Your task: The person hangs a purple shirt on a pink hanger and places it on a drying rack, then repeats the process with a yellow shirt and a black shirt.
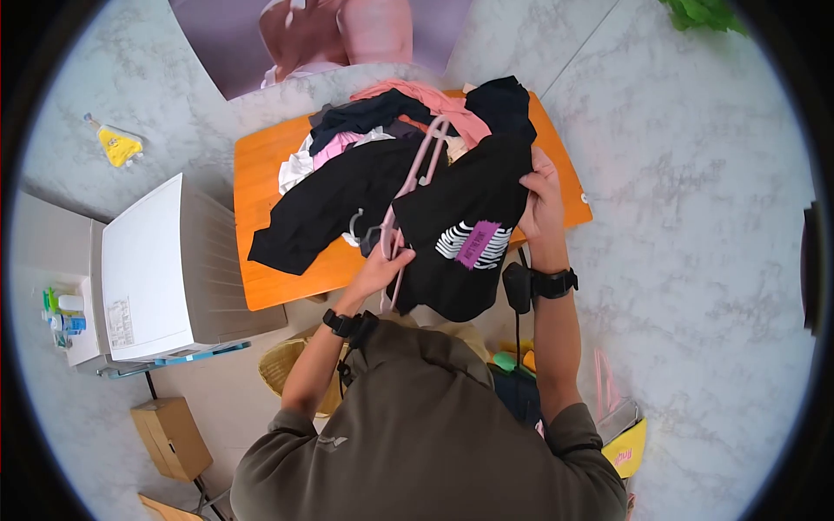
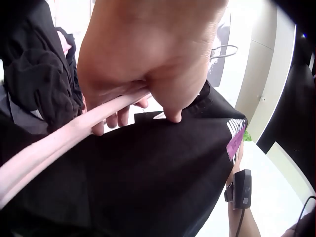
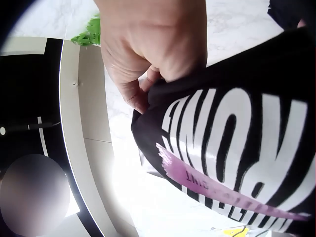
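Note:
A black shirt with white lettering and a purple patch is held up over the table's near edge. My left hand grips a pink hanger beside the shirt; in the left wrist view the hand has its fingers around the pink bar, with black cloth against it. The right hand pinches the shirt's right edge. In the right wrist view, thumb and fingers of that hand hold bunched black cloth just beside the white letters.
An orange table bears a pile of clothes, with a black garment at its left and pink cloth at the back. A white appliance stands to the left, above a cardboard box. A woven basket is below the table.

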### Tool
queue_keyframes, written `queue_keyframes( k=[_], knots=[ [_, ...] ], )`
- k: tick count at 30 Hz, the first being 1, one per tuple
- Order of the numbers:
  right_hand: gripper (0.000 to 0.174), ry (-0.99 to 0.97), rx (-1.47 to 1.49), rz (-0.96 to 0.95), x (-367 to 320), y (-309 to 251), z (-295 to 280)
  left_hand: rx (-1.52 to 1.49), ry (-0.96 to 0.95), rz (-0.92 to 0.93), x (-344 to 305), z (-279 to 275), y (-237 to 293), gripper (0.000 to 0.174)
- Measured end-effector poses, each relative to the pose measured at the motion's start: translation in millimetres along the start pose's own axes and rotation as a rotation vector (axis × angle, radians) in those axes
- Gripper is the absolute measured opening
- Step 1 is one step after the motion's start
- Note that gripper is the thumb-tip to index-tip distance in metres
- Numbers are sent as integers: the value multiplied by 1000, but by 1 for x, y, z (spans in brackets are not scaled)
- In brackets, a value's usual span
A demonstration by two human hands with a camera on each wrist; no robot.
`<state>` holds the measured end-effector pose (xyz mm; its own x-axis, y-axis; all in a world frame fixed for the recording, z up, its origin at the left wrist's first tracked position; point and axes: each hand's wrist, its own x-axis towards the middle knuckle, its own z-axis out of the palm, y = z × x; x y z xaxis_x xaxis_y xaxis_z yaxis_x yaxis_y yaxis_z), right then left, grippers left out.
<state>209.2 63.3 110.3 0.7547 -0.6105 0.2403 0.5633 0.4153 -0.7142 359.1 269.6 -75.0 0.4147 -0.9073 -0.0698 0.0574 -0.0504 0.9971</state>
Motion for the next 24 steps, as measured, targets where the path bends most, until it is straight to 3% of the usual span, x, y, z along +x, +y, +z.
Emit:
queue_keyframes(
  k=[5,7,9,10,12,17,22,24],
  knots=[
    [27,-46,-5,-15,-19,-1,5,-150,-103,-21,-10,20,29,22],
    [25,70,-50,-43,-27,1,-1,-77,-159,-60,-7,16,28,25],
    [29,43,-53,-67,-39,4,-14,-249,-130,-5,-8,17,37,25],
    [40,18,-58,-100,-45,6,-24,-416,-106,56,-8,16,42,25],
    [43,62,-43,-106,-61,13,-55,-403,-105,64,-4,9,42,24],
    [51,222,48,-90,-74,21,-44,-447,-60,127,4,5,48,24],
    [51,-34,113,-72,-67,32,-49,-401,-64,90,17,23,39,22],
    [43,3,106,-53,-72,34,-47,-367,-34,50,18,27,36,23]
  ],
)
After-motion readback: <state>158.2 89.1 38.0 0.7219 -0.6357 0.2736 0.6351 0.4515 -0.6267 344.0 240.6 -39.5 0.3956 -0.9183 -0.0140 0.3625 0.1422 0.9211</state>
